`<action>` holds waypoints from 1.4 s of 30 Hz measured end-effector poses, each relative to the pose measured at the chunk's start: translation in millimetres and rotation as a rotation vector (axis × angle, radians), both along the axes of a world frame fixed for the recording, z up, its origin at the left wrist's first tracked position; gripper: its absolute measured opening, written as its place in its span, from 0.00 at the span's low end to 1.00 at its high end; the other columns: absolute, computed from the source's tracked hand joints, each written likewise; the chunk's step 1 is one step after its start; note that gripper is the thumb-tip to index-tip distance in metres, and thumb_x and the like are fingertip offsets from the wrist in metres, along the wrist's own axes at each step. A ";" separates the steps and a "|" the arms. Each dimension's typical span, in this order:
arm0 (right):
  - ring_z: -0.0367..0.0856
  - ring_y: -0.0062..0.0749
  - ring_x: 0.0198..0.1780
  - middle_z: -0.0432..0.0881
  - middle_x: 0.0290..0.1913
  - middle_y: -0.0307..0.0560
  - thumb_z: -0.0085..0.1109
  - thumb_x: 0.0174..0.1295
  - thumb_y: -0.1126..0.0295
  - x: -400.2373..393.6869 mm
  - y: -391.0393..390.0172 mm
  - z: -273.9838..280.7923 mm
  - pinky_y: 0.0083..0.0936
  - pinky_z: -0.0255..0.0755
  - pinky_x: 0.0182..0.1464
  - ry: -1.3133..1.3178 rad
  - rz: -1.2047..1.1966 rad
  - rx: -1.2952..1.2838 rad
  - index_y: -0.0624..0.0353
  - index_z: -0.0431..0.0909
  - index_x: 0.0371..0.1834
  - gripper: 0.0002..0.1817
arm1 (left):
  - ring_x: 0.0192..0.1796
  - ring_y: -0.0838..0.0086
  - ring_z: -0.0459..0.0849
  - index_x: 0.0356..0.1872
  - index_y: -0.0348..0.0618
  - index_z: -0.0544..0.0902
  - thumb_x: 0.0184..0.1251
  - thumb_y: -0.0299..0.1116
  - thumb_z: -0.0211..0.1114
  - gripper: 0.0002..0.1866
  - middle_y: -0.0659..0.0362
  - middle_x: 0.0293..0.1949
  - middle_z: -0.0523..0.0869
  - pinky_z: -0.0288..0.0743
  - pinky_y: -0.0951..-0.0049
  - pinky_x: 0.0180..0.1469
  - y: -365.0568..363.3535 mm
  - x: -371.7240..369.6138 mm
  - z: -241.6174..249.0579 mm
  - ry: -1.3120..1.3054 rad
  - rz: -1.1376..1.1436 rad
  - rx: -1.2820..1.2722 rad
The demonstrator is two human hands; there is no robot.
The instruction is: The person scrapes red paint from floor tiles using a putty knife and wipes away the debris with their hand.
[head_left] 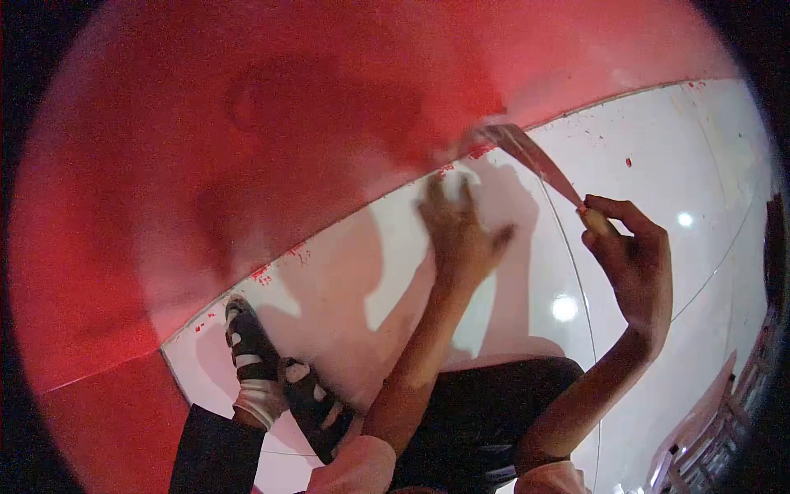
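scraper position: scraper [539,165] sits up and to the right of frame centre, blade tip at the seam where the red wall [247,148] meets the white tiled floor [658,165]
long axis: runs diagonally, handle low-right in the fist, blade going up-left toward the wall base
nearer hand: right hand [634,263] is on it; left hand [457,235] is just left of the blade, close but apart from it
right hand state: fingers curled tight round the handle end, thumb side up, arm coming in from bottom right
left hand state: spread flat, palm down on the floor right by the wall base, fingers fanned, holding nothing
direction from hands: blade tip lies up and slightly right of the left hand's fingertips, up-left of the right fist
scraper look: flat metal blade, widening toward the tip, dulled and reddish-smeared; pale wooden-looking handle, mostly hidden in the grip
contact: tip seems to touch the wall-floor seam, motion blur there so cannot tell for sure
around it: red paint flecks [271,267] dotted along the seam and on the tiles
also in view: person's sandalled feet [280,370] bottom left, dark trousers, crouched pose; some metal railing at lower right edge
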State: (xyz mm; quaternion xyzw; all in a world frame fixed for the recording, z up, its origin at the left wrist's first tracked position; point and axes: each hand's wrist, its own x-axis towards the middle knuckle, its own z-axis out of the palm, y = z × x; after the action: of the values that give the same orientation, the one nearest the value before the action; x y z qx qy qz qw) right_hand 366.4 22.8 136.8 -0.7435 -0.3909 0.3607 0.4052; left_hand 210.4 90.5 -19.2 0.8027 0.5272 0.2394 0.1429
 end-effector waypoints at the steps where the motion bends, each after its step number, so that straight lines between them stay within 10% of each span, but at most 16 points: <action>1: 0.78 0.19 0.40 0.84 0.41 0.46 0.62 0.60 0.80 0.0 1.6 -2.6 0.15 0.73 0.42 -0.014 0.024 -0.001 0.67 0.79 0.50 0.14 | 0.68 0.44 0.61 0.60 0.31 0.69 0.50 0.44 0.72 0.38 0.40 0.62 0.67 0.51 0.38 0.67 4.1 6.3 -2.5 -0.108 -0.302 -0.029; 3: 0.79 0.20 0.40 0.85 0.41 0.46 0.62 0.60 0.80 2.0 -0.1 -1.9 0.16 0.73 0.43 0.046 0.039 0.015 0.67 0.78 0.50 0.14 | 0.65 0.45 0.65 0.59 0.33 0.70 0.47 0.38 0.73 0.37 0.44 0.62 0.70 0.55 0.43 0.67 1.3 24.2 -7.6 -0.345 -0.697 0.032; 8: 0.79 0.20 0.40 0.85 0.40 0.44 0.63 0.59 0.79 8.1 -8.7 7.7 0.15 0.73 0.41 -0.012 -0.103 0.060 0.66 0.79 0.52 0.16 | 0.71 0.38 0.53 0.68 0.24 0.57 0.60 0.53 0.63 0.46 0.32 0.69 0.55 0.43 0.36 0.70 0.5 9.2 -20.5 -0.003 0.072 0.012; 14: 0.79 0.18 0.39 0.85 0.40 0.44 0.64 0.58 0.78 5.4 -5.4 15.5 0.14 0.73 0.40 0.009 -0.231 0.100 0.66 0.79 0.51 0.17 | 0.71 0.32 0.50 0.67 0.22 0.57 0.60 0.57 0.61 0.48 0.22 0.67 0.52 0.41 0.36 0.70 4.7 65.5 -17.9 -0.004 0.138 -0.007; 16: 0.79 0.19 0.40 0.84 0.41 0.45 0.65 0.55 0.79 10.0 -10.6 17.5 0.15 0.73 0.42 0.032 -0.154 0.113 0.66 0.80 0.50 0.17 | 0.68 0.37 0.60 0.68 0.30 0.61 0.59 0.55 0.63 0.45 0.27 0.65 0.61 0.46 0.40 0.71 11.0 98.4 1.6 0.059 -0.019 -0.138; 19: 0.79 0.25 0.46 0.82 0.46 0.49 0.67 0.50 0.81 26.5 -27.9 20.0 0.19 0.73 0.47 0.099 0.078 0.184 0.67 0.80 0.48 0.19 | 0.65 0.55 0.70 0.64 0.47 0.71 0.60 0.48 0.63 0.32 0.48 0.63 0.72 0.57 0.52 0.70 10.5 133.7 -14.9 -0.574 -0.903 -0.644; 20: 0.80 0.25 0.46 0.82 0.46 0.49 0.67 0.50 0.80 28.6 -28.4 18.9 0.19 0.73 0.47 0.134 0.097 0.250 0.67 0.80 0.48 0.19 | 0.56 0.48 0.77 0.54 0.40 0.78 0.53 0.40 0.69 0.27 0.39 0.51 0.79 0.67 0.50 0.59 -2.2 141.5 -17.4 -0.779 -0.761 -0.205; 21: 0.80 0.26 0.46 0.82 0.46 0.49 0.67 0.50 0.80 30.4 -29.8 15.8 0.19 0.73 0.48 0.172 0.113 0.312 0.68 0.80 0.48 0.19 | 0.57 0.48 0.76 0.56 0.38 0.76 0.54 0.40 0.67 0.28 0.38 0.52 0.78 0.66 0.50 0.60 4.7 143.4 -17.8 -0.357 -0.512 -0.061; 23: 0.80 0.27 0.47 0.82 0.46 0.49 0.68 0.51 0.80 31.2 -31.3 11.6 0.19 0.72 0.49 0.192 0.092 0.386 0.68 0.79 0.48 0.19 | 0.62 0.48 0.72 0.60 0.34 0.70 0.56 0.41 0.65 0.32 0.36 0.55 0.76 0.60 0.49 0.66 10.9 115.0 -11.3 -0.225 -0.176 -0.274; 25: 0.80 0.27 0.47 0.82 0.47 0.49 0.67 0.52 0.80 24.3 -27.3 22.4 0.19 0.72 0.50 0.181 -0.032 0.234 0.68 0.79 0.49 0.19 | 0.63 0.46 0.70 0.61 0.35 0.68 0.55 0.45 0.67 0.36 0.35 0.58 0.72 0.56 0.42 0.67 12.0 92.9 -10.8 -0.040 -0.016 0.099; 29: 0.80 0.25 0.46 0.82 0.46 0.48 0.65 0.55 0.81 20.8 -26.8 27.9 0.19 0.73 0.49 0.100 -0.022 0.114 0.69 0.79 0.50 0.17 | 0.46 0.56 0.84 0.35 0.40 0.85 0.55 0.39 0.70 0.13 0.48 0.37 0.86 0.75 0.58 0.54 12.4 88.4 -7.0 -0.584 -0.842 -0.558; 35: 0.82 0.26 0.42 0.85 0.41 0.52 0.64 0.56 0.80 17.3 -24.3 9.6 0.22 0.76 0.45 -0.233 -0.032 -0.113 0.67 0.82 0.47 0.14 | 0.21 0.58 0.76 0.15 0.39 0.72 0.53 0.34 0.72 0.18 0.52 0.17 0.75 0.69 0.61 0.27 2.2 15.0 -1.9 -0.428 -0.276 -0.270; 38: 0.84 0.49 0.41 0.83 0.41 0.60 0.61 0.55 0.74 -2.4 -1.7 -2.1 0.37 0.78 0.46 -0.553 0.254 -0.202 0.61 0.83 0.42 0.11 | 0.39 0.60 0.79 0.30 0.39 0.78 0.47 0.31 0.77 0.15 0.53 0.35 0.80 0.75 0.63 0.41 -1.8 -28.0 -7.7 -0.434 -0.123 -0.014; 42: 0.83 0.52 0.40 0.81 0.37 0.58 0.58 0.56 0.72 -44.3 13.0 -18.3 0.43 0.79 0.43 -0.676 0.327 -0.255 0.58 0.81 0.41 0.10 | 0.54 0.55 0.74 0.46 0.43 0.79 0.44 0.31 0.77 0.25 0.52 0.51 0.76 0.68 0.55 0.57 0.3 -43.4 0.6 -0.358 -0.159 0.129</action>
State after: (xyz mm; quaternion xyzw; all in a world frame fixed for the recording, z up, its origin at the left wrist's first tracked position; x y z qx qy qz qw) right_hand 322.1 35.8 118.6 -0.7927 -0.5676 0.2008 0.0952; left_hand 167.0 90.8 -18.6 0.7939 0.4119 0.3995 0.2010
